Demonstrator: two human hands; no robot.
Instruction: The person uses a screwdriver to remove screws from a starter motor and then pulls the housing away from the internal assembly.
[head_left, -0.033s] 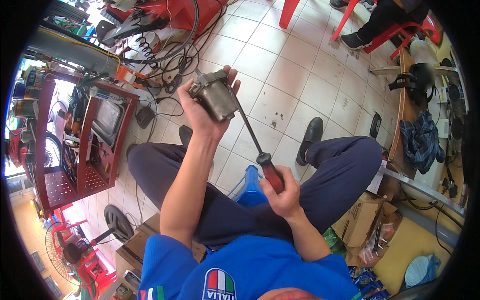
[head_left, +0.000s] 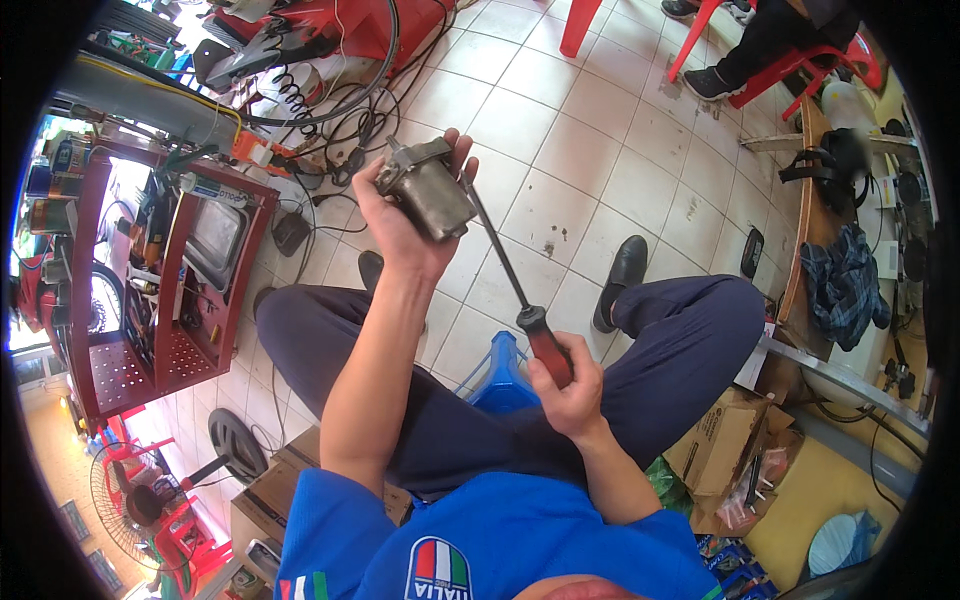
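My left hand point(head_left: 405, 235) is raised in front of me with its fingers wrapped round a small electric motor point(head_left: 432, 200). The motor is a dull grey metal cylinder, lying tilted across the palm, with a thin shaft at its far left end. A long screwdriver point(head_left: 500, 255) with a black shank and a red and black handle slants up from my right hand point(head_left: 573, 385), which grips the handle. Its tip is beside the motor's right edge, close to the left fingertips; whether it touches the motor I cannot tell.
A blue plastic stool point(head_left: 505, 385) shows between my knees. On the left stands a dark red tool cart point(head_left: 90, 330), with cables point(head_left: 350, 150) on the tiled floor beyond. A wooden-edged bench point(head_left: 795, 280) and cardboard boxes point(head_left: 715, 440) are on the right. Someone sits on a red chair point(head_left: 860, 65).
My right hand and the screwdriver handle have shifted very slightly right and toward me. The motor in my left hand looks almost unmoved.
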